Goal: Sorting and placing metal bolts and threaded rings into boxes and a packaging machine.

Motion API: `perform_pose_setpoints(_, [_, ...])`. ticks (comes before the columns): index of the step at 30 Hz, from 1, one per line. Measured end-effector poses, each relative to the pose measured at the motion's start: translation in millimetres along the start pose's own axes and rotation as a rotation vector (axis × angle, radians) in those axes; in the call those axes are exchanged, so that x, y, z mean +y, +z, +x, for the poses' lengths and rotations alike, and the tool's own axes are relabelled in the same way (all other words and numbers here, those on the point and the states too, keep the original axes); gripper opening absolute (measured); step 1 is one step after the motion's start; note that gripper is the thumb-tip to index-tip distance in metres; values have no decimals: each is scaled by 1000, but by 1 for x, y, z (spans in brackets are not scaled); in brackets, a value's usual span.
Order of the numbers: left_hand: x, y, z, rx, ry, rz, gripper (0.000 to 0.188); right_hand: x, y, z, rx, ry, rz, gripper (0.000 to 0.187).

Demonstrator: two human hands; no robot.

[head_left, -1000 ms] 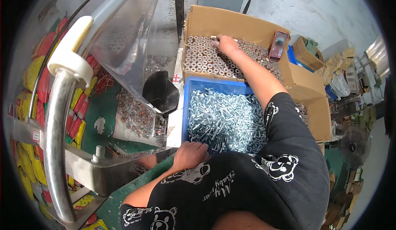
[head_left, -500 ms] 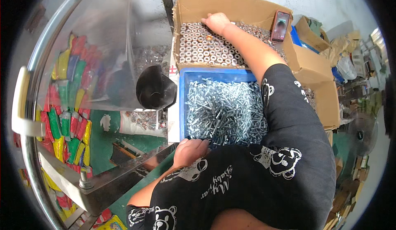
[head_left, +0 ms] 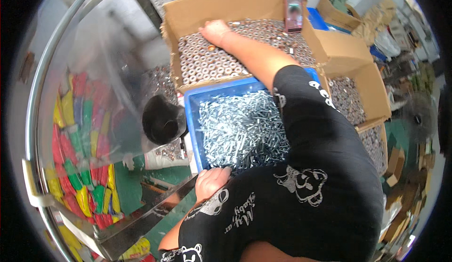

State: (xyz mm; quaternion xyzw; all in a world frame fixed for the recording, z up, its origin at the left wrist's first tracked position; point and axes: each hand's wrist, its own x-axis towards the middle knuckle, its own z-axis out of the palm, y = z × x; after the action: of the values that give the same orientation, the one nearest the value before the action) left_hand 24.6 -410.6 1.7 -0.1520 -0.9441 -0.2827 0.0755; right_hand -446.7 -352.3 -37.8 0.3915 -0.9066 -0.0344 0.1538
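My right hand (head_left: 215, 31) reaches into the far cardboard box (head_left: 226, 5), over many small round metal parts with centre holes (head_left: 200, 67) set side by side. Its fingers are bent and close together at the far left of these parts; whatever they hold is hidden. Nearer to me, a blue plastic bin (head_left: 192, 130) is filled with loose silvery screw-like pins (head_left: 240, 125). At the bin's near left corner my left hand (head_left: 212, 182) is closed, fingers curled by the rim. I cannot make out anything inside it.
A phone (head_left: 294, 13) leans upright in the far box's right corner. Left of the bin sits a black scoop-like container (head_left: 162, 120). Another cardboard box (head_left: 369, 85) of round parts stands at right. A metal frame (head_left: 35, 121) with clear sheeting and colourful packets (head_left: 84, 154) fill the left.
The whole view has turned and shifted, so the boxes and bin appear tilted and further left. My right hand stays among the round parts and my left at the bin's near corner.
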Motion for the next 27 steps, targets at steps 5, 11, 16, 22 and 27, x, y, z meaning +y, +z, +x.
perform_pose_setpoints(5, [1,1,-5,11,-28,38,24,-26,-61,-11,301,150,233,24])
perform_pose_setpoints(11, [10,4,-6,66,-67,114,10,-140,-166,-91,162,-33,1103,28])
perform_pose_setpoints(16, [19,1,0,44,-42,117,5,-222,-133,-86,-228,48,976,37])
perform_pose_setpoints(22, [18,3,-11,117,-82,143,10,-156,-139,-182,123,-134,1077,29])
perform_pose_setpoints(27, [18,7,-14,147,-124,168,10,-43,-127,-269,308,45,564,18])
